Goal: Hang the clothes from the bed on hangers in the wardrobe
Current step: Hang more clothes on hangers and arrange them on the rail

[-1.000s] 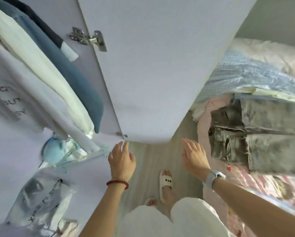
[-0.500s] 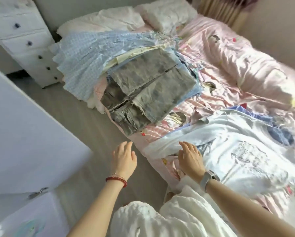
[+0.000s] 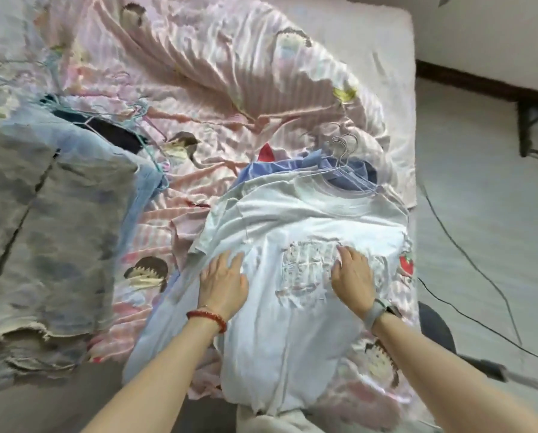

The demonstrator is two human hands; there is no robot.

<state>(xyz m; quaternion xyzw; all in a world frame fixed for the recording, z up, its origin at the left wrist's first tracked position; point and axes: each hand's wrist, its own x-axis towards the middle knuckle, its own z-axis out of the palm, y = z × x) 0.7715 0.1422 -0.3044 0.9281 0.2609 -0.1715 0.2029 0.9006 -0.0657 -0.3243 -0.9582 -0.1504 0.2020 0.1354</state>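
The white T-shirt (image 3: 296,232) lies lower centre on the bed (image 3: 383,57), already on wire hangers (image 3: 342,157). Your left hand (image 3: 222,281) and right hand (image 3: 353,276) rest flat, gripping nothing. Lift carelessly and those bunched hooks may tangle, dragging the blue garment (image 3: 277,168) along.

Open pink bedsheet (image 3: 217,73) lies beyond the white T-shirt (image 3: 292,307). Wire hangers (image 3: 342,157) crowd its collar; grey jeans (image 3: 49,239) and tangled hangers (image 3: 130,120) block the left side.
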